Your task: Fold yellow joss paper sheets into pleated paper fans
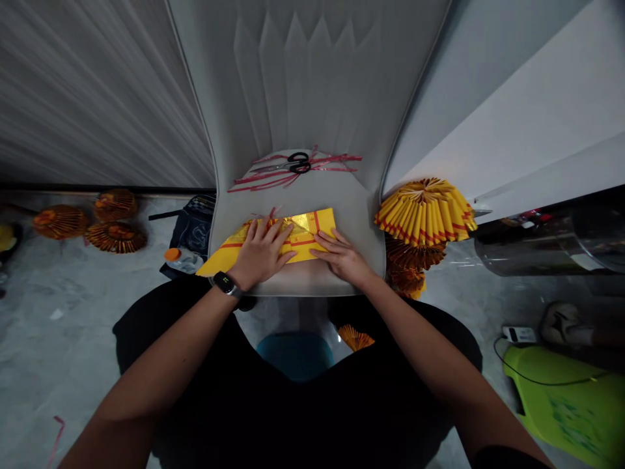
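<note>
Hands (pixel 261 253), flat on red-striped yellow paper (pixel 305 236), smartwatch (pixel 224 283) on left wrist (pixel 237 290)

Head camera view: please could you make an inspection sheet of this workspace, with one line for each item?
surface: grey padded chair seat, pleated backrest behind it
job's things: folded yellow paper with red lines; black-handled scissors lying on thin red ribbon strips; pleated yellow-and-red paper fan beside the seat
grippers: left hand and right hand lie flat on the paper
clutter: clear plastic bottle with orange cap; dark bag
cables: thin black cable on the floor, right side
surroundings: grey concrete floor; orange pleated paper fans on it; lime-green plastic object
</note>
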The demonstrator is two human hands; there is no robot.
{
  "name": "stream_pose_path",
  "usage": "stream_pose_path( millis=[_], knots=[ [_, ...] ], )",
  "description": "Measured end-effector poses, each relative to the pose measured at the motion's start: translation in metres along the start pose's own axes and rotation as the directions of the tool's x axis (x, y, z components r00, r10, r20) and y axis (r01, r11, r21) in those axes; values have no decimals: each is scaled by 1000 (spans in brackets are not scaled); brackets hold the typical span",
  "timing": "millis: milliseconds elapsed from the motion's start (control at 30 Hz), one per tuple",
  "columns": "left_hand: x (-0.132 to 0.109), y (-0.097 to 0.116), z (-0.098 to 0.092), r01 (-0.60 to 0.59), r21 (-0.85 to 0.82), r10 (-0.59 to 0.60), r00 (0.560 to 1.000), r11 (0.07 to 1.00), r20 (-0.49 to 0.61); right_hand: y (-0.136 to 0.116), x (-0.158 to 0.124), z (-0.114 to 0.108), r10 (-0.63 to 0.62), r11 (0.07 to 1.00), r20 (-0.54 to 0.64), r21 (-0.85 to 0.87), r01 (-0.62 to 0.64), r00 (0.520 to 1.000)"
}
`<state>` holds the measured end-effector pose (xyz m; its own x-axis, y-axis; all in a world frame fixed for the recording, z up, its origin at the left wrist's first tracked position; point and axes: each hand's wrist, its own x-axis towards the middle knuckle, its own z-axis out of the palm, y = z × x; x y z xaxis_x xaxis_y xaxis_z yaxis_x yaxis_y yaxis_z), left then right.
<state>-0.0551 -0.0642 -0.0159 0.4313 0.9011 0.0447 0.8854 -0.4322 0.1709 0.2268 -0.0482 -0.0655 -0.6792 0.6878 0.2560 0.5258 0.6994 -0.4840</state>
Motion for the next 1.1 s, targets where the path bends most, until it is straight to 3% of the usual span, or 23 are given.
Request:
stream_pose_path(
  millis=[833, 1100],
  knots=[
    [0, 2, 3, 25, -18, -26, 999, 1000, -24, 2, 2, 0, 13, 1000, 33, 18, -14, 999],
    [2, 5, -2, 21, 37, -22, 1000, 999, 21, 2, 3, 0, -16, 1000, 39, -10, 16, 999]
  ],
)
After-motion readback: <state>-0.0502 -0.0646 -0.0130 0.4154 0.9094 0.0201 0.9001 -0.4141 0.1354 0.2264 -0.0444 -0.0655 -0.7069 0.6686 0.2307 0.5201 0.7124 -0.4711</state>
